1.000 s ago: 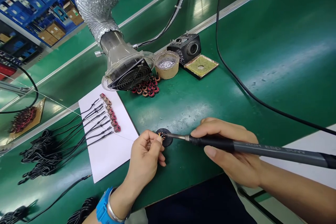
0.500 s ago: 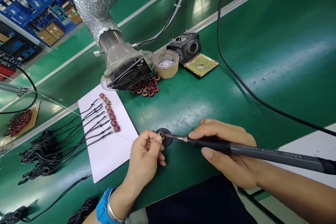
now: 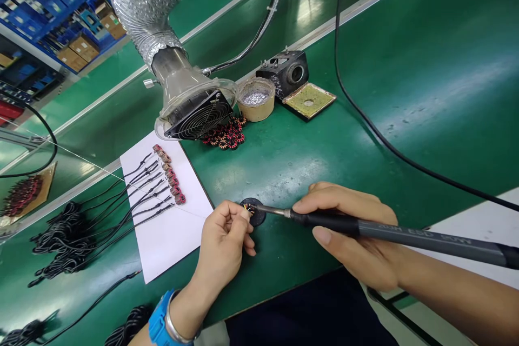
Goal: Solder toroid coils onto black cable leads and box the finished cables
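Surface: glossy green bench (image 3: pixel 308 162), w/ scuffs & light streaks, metal edging at the back. White sheet (image 3: pixel 170 238) lies at an angle on the left side, w/ a row of wired coils (image 3: pixel 172 175) on it; their leads run left to bundled black cables (image 3: pixel 67 238). Loose pile of red/black coils (image 3: pixel 230 138) sits by the fan hood (image 3: pixel 203 117), which hangs from a silver foil duct (image 3: pixel 150 0). Just right of that: round tan tub (image 3: pixel 259 111) w/ silvery contents, then black iron stand (image 3: pixel 284 73) & yellow sponge tray (image 3: pixel 310 100). Bkgd, upper L: blue shelving (image 3: pixel 36 27) w/ bins & cardboard boxes (image 3: pixel 83 46).

Soldering iron (image 3: pixel 405 234) is front R, above the bench. Long axis runs nearly side to side in view, dropping a bit toward the R edge; metal tip points L, at the L fingertips, handle end goes off toward the R edge.

R hand (image 3: pixel 357 232) grips the iron pen-style near the front of its handle, thumb below, fingers above. L hand (image 3: pixel 225 238) is closed in a pinch on small wire ends (image 3: pixel 248 208), approx. over the edge of a round black pad (image 3: pixel 258 220); too small to tell if the tip touches them. L wrist: blue band (image 3: pixel 160 321) + silver bangle (image 3: pixel 174 321).
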The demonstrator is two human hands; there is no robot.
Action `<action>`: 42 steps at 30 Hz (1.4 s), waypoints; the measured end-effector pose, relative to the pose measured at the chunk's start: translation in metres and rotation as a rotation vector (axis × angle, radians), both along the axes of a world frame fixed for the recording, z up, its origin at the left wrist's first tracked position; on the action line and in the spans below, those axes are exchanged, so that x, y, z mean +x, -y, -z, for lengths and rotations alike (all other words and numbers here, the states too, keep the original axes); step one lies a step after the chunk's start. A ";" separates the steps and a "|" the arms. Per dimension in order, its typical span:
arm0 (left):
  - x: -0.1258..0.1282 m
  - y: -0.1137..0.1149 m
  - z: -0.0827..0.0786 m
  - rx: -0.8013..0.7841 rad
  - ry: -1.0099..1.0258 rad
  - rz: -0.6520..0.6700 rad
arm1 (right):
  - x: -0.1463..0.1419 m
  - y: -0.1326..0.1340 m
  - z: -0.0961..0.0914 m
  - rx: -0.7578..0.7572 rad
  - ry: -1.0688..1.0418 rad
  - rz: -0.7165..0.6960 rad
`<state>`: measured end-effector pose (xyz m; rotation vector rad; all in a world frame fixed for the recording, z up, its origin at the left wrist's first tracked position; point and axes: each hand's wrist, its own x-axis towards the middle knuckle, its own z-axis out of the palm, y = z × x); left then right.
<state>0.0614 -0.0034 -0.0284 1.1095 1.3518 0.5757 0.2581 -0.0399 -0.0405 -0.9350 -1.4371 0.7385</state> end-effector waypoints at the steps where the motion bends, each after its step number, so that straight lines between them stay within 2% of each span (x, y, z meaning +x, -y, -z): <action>1: 0.000 0.000 0.000 0.000 -0.001 0.002 | 0.000 0.000 0.000 -0.001 0.004 -0.006; 14: 0.001 -0.001 0.000 0.001 0.008 -0.003 | 0.001 -0.001 -0.001 -0.001 0.027 -0.046; 24: 0.002 0.001 -0.001 0.001 0.008 -0.002 | -0.002 -0.001 0.002 -0.004 0.003 0.004; 29: 0.001 0.001 -0.001 0.004 0.008 -0.002 | 0.000 -0.001 -0.001 -0.012 0.034 -0.023; 42: 0.001 0.000 0.000 -0.006 0.010 -0.009 | 0.002 -0.001 -0.006 0.000 0.033 0.016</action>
